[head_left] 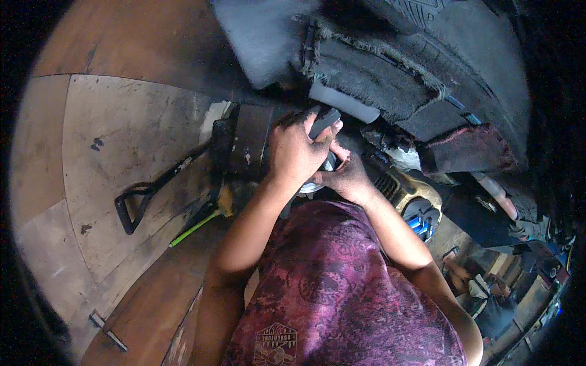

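Note:
My left hand (296,146) is closed around a dark, smooth, block-like piece (324,124), whose upper end shows between thumb and fingers. Just below and to the right, my right hand (352,177) curls with its thumb toward the left hand. Its fingers close on a dark and silvery part (330,162), mostly covered by the hands; I cannot tell its kind. A round, silvery metal rim (310,188) shows under the right thumb, close to my shirt. Dark smudges mark the fingers of both hands.
Worn dark matting (372,67) hangs beyond my hands, above a grey bar (344,102). A yellowish machine housing (415,189) stands right. Left are a black D-shaped handle (129,210) and a green stick (195,229) by wooden panels (122,134). Another person (488,299) is at lower right.

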The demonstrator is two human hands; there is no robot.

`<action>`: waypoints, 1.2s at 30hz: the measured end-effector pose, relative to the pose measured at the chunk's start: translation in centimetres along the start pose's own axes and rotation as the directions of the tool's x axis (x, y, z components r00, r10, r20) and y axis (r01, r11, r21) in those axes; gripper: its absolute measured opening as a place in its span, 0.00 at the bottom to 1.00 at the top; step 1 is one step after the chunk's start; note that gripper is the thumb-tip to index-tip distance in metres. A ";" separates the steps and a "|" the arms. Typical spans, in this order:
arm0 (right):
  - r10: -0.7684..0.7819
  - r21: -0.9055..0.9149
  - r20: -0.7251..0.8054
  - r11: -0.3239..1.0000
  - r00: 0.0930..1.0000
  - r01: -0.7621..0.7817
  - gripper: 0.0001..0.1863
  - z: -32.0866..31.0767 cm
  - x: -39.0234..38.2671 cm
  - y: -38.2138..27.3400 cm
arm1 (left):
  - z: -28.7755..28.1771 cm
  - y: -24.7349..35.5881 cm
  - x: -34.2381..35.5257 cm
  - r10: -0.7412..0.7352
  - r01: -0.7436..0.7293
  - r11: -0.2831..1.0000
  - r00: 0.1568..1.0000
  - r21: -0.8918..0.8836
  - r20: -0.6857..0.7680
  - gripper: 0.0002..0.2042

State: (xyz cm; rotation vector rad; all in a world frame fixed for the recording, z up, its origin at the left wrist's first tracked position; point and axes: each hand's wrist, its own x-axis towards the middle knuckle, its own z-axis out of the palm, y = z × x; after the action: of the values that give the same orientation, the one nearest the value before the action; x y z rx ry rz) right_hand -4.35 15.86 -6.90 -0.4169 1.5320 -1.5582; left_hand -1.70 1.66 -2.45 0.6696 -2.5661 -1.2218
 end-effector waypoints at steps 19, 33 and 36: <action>-0.110 -0.744 -0.041 0.666 0.993 0.043 0.49 -2.9 -0.4 -2.0 | 4.9 -2.1 -1.2 -0.149 0.169 0.664 0.985 -0.728 0.092 0.15; 0.001 0.231 0.040 0.973 0.999 -0.010 0.44 0.2 0.4 -2.1 | -0.4 -0.9 0.0 -0.156 0.211 0.947 0.961 -0.242 0.227 0.16; 0.043 0.408 0.048 0.911 0.998 -0.059 0.44 -0.6 0.9 -1.0 | 0.7 -1.0 0.7 -0.201 0.248 0.956 0.942 -0.154 0.271 0.16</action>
State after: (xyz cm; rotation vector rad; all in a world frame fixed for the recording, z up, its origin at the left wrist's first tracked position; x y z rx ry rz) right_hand -5.59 15.41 -6.37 -0.1637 1.1341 -1.7648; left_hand -2.21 1.20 -3.67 0.8334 -2.5796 -1.6990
